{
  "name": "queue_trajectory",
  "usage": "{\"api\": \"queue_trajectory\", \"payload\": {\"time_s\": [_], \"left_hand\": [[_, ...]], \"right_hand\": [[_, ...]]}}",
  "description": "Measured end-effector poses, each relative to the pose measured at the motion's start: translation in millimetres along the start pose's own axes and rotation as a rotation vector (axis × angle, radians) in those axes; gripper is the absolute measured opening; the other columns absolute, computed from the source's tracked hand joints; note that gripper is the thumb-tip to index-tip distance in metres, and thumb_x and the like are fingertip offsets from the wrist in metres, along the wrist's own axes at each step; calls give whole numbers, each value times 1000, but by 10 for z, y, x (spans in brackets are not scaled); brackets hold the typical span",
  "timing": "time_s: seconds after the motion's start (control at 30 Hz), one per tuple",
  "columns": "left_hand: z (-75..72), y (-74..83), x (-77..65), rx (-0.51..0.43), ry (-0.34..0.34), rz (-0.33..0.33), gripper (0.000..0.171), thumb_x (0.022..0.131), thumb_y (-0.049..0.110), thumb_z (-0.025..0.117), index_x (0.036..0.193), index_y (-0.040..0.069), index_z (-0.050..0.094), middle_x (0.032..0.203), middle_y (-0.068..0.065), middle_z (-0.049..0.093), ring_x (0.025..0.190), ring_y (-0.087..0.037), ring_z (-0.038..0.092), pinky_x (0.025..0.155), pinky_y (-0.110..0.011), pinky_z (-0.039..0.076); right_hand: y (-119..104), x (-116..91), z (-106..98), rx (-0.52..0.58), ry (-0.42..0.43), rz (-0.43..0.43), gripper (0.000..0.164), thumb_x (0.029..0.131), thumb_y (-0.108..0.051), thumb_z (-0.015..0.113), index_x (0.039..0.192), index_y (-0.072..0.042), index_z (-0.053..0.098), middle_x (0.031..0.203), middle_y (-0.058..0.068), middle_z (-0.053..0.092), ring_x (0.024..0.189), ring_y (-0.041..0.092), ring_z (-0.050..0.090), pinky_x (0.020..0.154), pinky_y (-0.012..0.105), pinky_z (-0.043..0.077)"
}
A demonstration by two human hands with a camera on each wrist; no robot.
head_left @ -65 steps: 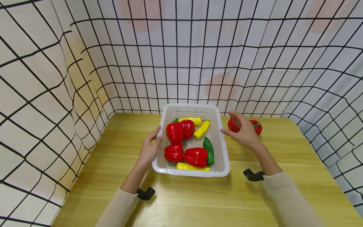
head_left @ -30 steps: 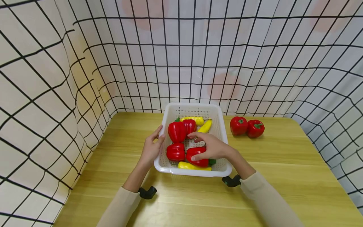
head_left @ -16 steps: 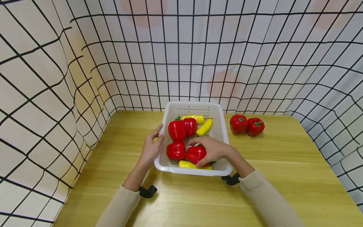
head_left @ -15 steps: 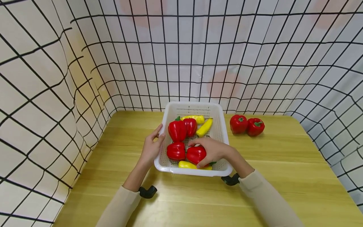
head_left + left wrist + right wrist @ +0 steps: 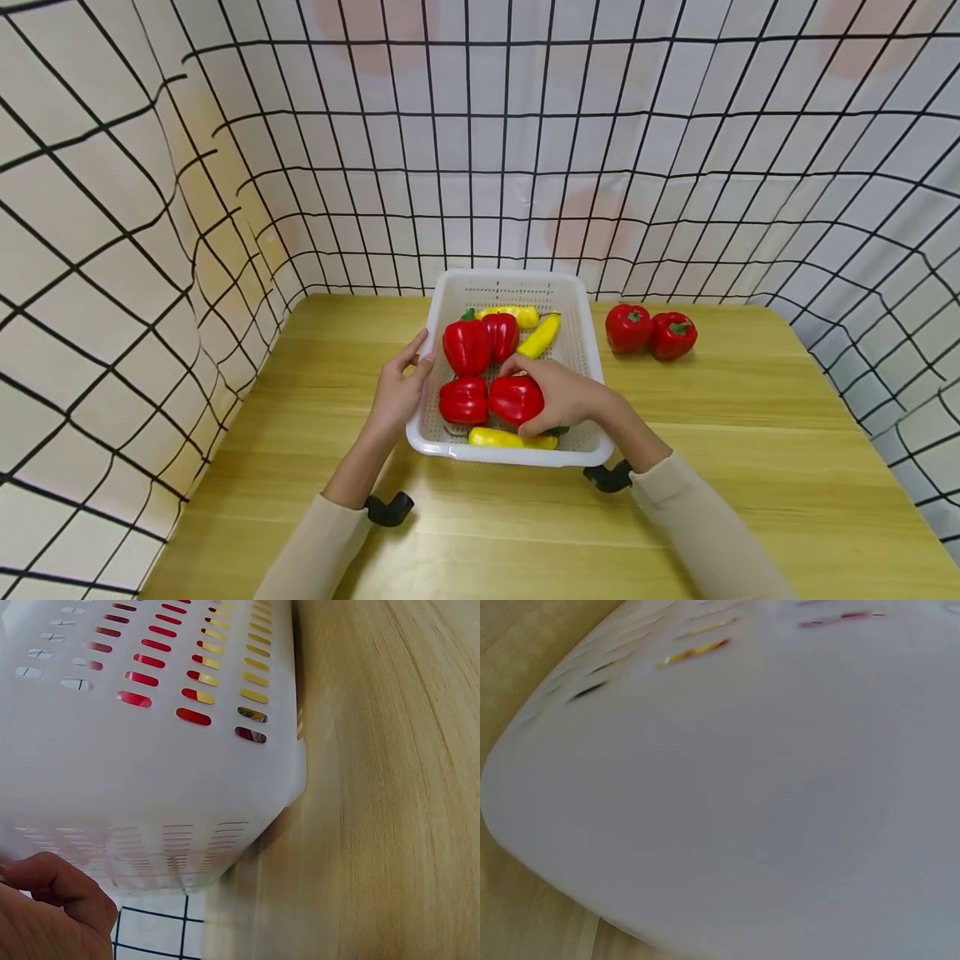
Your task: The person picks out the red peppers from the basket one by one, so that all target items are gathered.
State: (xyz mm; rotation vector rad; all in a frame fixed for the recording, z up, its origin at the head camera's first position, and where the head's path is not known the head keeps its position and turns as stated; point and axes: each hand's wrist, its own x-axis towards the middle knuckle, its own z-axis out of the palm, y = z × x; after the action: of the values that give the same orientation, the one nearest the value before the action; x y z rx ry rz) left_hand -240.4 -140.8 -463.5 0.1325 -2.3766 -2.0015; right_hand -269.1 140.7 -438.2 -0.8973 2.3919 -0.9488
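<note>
My right hand (image 5: 566,393) reaches into a white perforated plastic basket (image 5: 510,456) and grips a red bell pepper (image 5: 516,400), thumb on the near side and fingers across the far side. My left hand (image 5: 397,392) holds the basket's left rim, its thumb over the edge. In the left wrist view curled fingers (image 5: 64,892) show beside the basket wall (image 5: 150,772). The basket's side (image 5: 742,787) fills most of the right wrist view, where the hand is out of sight. Just below the gripped pepper lies a yellow pepper (image 5: 512,439). A green pepper (image 5: 557,431) is mostly hidden under the right hand.
Other red bell peppers (image 5: 467,347) and two yellow peppers (image 5: 540,336) lie in the basket. Two more red bell peppers (image 5: 651,332) sit on the wooden table (image 5: 750,433), right of the basket. Black wire grid (image 5: 502,175) stands behind and on both sides.
My right hand has come left from beside the two peppers on the table into the basket and taken hold of a red bell pepper, which has shifted slightly. My left hand keeps its place.
</note>
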Motion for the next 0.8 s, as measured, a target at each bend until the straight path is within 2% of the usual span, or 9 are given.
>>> {"api": "queue_trajectory", "payload": {"time_s": [0.2, 0.37, 0.53, 0.67, 0.8], "left_hand": [[0, -7, 12, -12, -10, 3, 51, 106, 26, 58, 156, 31, 47, 108, -9, 50, 99, -26, 61, 80, -34, 62], [5, -4, 17, -20, -9, -4, 51, 106, 25, 59, 155, 31, 48, 109, -8, 50, 103, -27, 60, 81, -33, 61], [8, -3, 16, -28, -13, -6, 51, 106, 25, 59, 155, 31, 47, 109, -8, 49, 105, -27, 60, 82, -33, 60], [8, -11, 17, -26, -13, -4, 51, 106, 25, 58, 155, 31, 47, 109, -8, 49, 105, -26, 60, 82, -32, 60], [6, -14, 24, -20, -8, -15, 51, 106, 26, 58, 156, 29, 46, 109, -7, 49, 105, -27, 60, 85, -36, 61]], "right_hand": [[25, -6, -9, 22, 58, -25, 76, 65, -28, 93, 132, -30, 57, 132, -7, 59, 119, 24, 54, 84, 34, 62], [11, -19, -4, 67, 113, -21, 80, 68, -29, 93, 138, -25, 54, 136, -2, 59, 119, 27, 57, 86, 38, 63], [8, -25, 2, 101, 163, -4, 75, 70, -28, 93, 133, -23, 52, 131, 1, 61, 116, 28, 60, 85, 40, 63], [20, -28, -9, 93, 227, -27, 74, 70, -31, 92, 136, -23, 59, 140, 0, 54, 124, 30, 55, 88, 42, 63], [-1, -30, -31, 86, 276, -35, 83, 71, -34, 93, 143, -20, 55, 144, 0, 53, 129, 30, 51, 90, 44, 62]]}}
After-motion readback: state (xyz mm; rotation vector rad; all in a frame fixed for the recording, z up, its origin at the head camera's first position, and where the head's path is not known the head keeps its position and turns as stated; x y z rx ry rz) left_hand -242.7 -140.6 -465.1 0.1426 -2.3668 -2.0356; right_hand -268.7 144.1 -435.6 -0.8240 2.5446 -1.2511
